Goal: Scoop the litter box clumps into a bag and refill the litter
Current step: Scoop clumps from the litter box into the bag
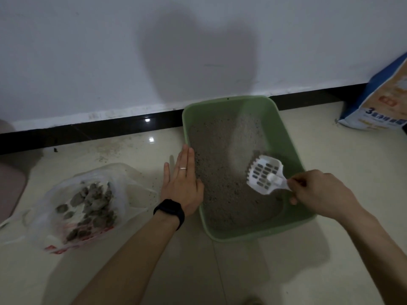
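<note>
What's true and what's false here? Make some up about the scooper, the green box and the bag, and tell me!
1. The right hand holds the white scoop inside the green litter box. True.
2. The left hand grips the plastic bag. False: it lies flat, fingers straight, at the box's left edge.
3. The plastic bag is empty. False: grey clumps lie in it.
4. The blue litter sack stands by the wall, to the right of the box. True.
</note>
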The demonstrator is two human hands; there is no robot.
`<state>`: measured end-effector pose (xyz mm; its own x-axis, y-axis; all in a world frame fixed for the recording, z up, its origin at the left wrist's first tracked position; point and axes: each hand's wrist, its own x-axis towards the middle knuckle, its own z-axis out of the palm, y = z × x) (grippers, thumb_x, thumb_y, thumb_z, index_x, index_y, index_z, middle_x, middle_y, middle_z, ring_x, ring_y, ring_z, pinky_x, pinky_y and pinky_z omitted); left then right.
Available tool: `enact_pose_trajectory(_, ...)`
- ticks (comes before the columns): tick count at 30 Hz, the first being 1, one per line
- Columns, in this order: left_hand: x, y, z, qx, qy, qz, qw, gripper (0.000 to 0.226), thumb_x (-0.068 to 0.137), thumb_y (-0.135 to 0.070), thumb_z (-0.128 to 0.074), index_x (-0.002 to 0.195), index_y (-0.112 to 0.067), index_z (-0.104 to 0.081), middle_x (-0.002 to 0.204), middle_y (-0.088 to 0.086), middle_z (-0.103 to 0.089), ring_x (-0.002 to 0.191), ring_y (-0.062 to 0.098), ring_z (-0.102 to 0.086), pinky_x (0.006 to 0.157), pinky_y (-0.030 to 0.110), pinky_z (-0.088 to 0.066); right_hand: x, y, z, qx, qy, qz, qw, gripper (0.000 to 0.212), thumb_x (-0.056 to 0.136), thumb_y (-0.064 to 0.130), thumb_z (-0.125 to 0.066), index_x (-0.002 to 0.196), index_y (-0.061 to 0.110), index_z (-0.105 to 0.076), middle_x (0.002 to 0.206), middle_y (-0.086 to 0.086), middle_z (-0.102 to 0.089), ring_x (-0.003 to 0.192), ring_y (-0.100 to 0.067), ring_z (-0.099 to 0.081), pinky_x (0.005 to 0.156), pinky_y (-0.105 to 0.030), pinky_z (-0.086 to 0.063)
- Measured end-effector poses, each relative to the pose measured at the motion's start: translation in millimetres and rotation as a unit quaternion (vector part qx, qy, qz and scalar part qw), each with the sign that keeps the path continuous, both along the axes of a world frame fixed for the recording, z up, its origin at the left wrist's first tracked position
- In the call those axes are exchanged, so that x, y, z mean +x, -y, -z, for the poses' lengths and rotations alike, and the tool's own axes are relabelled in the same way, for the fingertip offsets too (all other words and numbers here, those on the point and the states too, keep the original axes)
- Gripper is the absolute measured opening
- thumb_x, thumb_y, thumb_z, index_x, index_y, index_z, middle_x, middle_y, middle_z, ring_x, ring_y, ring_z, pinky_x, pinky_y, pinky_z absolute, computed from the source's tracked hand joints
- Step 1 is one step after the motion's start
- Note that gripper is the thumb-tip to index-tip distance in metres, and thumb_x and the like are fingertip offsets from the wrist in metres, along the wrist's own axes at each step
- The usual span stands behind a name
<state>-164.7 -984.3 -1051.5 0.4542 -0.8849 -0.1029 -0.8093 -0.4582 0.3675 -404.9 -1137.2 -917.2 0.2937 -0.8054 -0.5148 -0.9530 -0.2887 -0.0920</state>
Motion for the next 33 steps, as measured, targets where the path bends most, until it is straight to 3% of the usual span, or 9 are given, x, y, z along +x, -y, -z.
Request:
enact_pose_trajectory(5,0.4,0.4,3.1,-0.007,0.007,0.002,1.000,0.078,0.095,-0.033,-0.030,0.150,-0.018,0.024,0.157,-0.003,0.029,0.148,0.014,0.005,0.116,0.043,0.010,-20.1,-2.5,-8.6,0.173,0.014,0.013,0.985,0.033,0.091,0.034,-0.051,0.073,0.013,-0.070,0.062,0.013,-0.071,0.040,-0.006,-0.056,0.044,-0.016,-0.042)
enact_pose_trajectory(8,-0.3,1.2,4.2,-0.011,0.001,0.005,1.000,0.077,0.096,-0.034,-0.030,0.150,-0.018,0.023,0.157,-0.004,0.029,0.148,0.013,0.006,0.117,0.043,0.009,1.0,-11.9,27.4,0.140,0.044,0.000,0.989,0.040,0.090,0.030,-0.055,0.053,0.016,-0.063,0.046,0.006,-0.062,0.039,-0.004,-0.054,0.046,-0.022,-0.042)
enact_pose_trajectory(10,0.5,1.2,4.1,-0.010,0.000,0.004,1.000,0.078,0.095,-0.034,-0.031,0.150,-0.019,0.022,0.158,-0.003,0.028,0.148,0.014,0.005,0.117,0.044,0.008,26.9,-18.2,63.3,0.133,0.098,0.010,0.986,0.042,0.094,0.029,-0.054,0.054,0.018,-0.061,0.048,0.004,-0.059,0.048,-0.009,-0.057,0.053,-0.026,-0.041)
enact_pose_trajectory(15,0.0,1.4,1.0,0.002,0.016,0.001,1.000,0.080,0.094,-0.036,-0.031,0.150,-0.019,0.023,0.158,-0.003,0.027,0.148,0.014,0.006,0.117,0.045,0.006,85.4,-24.7,129.5,0.109,0.137,0.041,0.984,0.027,0.103,0.031,-0.038,0.098,0.018,-0.061,0.087,-0.007,-0.065,0.081,-0.025,-0.065,0.077,-0.044,-0.056)
enact_pose_trajectory(17,-0.2,1.7,0.0,0.007,0.021,0.000,1.000,0.081,0.094,-0.037,-0.030,0.149,-0.019,0.025,0.157,-0.004,0.030,0.147,0.012,0.012,0.117,0.045,0.007,97.1,-26.7,139.7,0.096,0.182,0.082,0.975,0.026,0.103,0.034,-0.037,0.100,0.024,-0.060,0.085,-0.003,-0.065,0.077,-0.019,-0.064,0.069,-0.038,-0.054)
enact_pose_trajectory(20,0.8,1.6,-1.7,0.016,0.024,0.000,1.000,0.080,0.094,-0.038,-0.027,0.147,-0.020,0.029,0.156,-0.004,0.033,0.142,0.008,0.022,0.115,0.044,0.012,102.0,-31.3,145.5,0.064,0.238,0.129,0.961,0.028,0.102,0.037,-0.039,0.085,0.028,-0.060,0.077,0.003,-0.064,0.070,-0.012,-0.060,0.058,-0.027,-0.040)
enact_pose_trajectory(25,1.2,2.2,-5.8,0.038,0.034,0.003,0.999,0.078,0.095,-0.041,-0.021,0.145,-0.019,0.034,0.152,-0.004,0.039,0.135,0.011,0.035,0.114,0.044,0.018,87.7,-41.7,134.8,0.029,0.340,0.212,0.916,0.030,0.101,0.035,-0.044,0.082,0.018,-0.061,0.069,0.001,-0.060,0.066,-0.018,-0.055,0.062,-0.032,-0.039)
enact_pose_trajectory(30,1.5,1.4,-8.4,0.053,0.035,0.006,0.998,0.075,0.096,-0.042,-0.020,0.146,-0.017,0.031,0.152,-0.003,0.037,0.131,0.011,0.041,0.113,0.043,0.021,74.1,-45.5,115.2,-0.030,0.317,0.177,0.931,0.029,0.101,0.034,-0.043,0.085,0.020,-0.062,0.074,0.006,-0.063,0.073,-0.019,-0.059,0.065,-0.034,-0.041)
enact_pose_trajectory(33,2.0,1.2,-10.4,0.059,0.038,0.013,0.997,0.075,0.096,-0.043,-0.020,0.147,-0.017,0.030,0.153,-0.002,0.035,0.134,0.011,0.036,0.113,0.044,0.022,67.6,-45.9,106.1,-0.069,0.283,0.150,0.945,0.030,0.102,0.035,-0.041,0.083,0.023,-0.060,0.068,0.009,-0.059,0.066,-0.015,-0.054,0.059,-0.030,-0.038)
